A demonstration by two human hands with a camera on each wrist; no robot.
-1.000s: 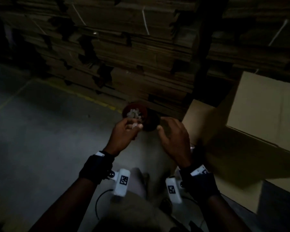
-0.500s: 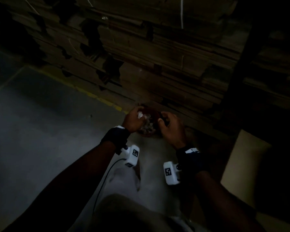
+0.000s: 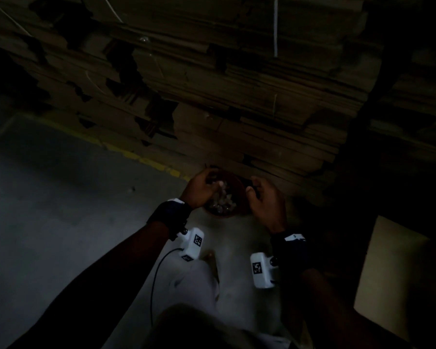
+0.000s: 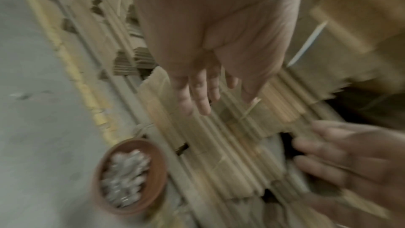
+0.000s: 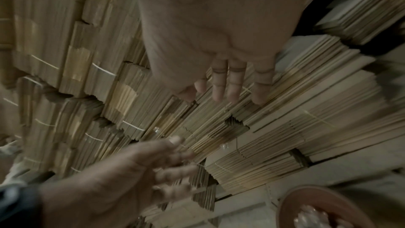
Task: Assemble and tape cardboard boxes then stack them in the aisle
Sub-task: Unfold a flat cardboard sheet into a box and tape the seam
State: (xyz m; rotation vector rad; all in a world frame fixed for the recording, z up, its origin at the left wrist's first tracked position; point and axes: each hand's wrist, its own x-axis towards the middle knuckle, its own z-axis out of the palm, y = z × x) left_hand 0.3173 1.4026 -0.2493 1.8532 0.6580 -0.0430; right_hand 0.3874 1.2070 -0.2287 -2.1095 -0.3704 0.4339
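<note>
A round reddish-brown bowl point(image 3: 233, 197) heaped with crumpled clear tape scraps point(image 3: 220, 201) sits on the grey concrete floor point(image 3: 61, 210), at the foot of the tall stack of flattened brown cardboard sheets point(image 3: 237, 96) that fills twelve o'clock in the head view. The left hand point(image 3: 199, 188) hovers over the bowl's nine o'clock rim, its fingers loose and straight, grasping nothing. The right hand point(image 3: 266, 200) hangs at the bowl's three o'clock side, likewise released and empty. A pale assembled cardboard box point(image 3: 393, 273) stands at four o'clock, well apart from both hands.
</note>
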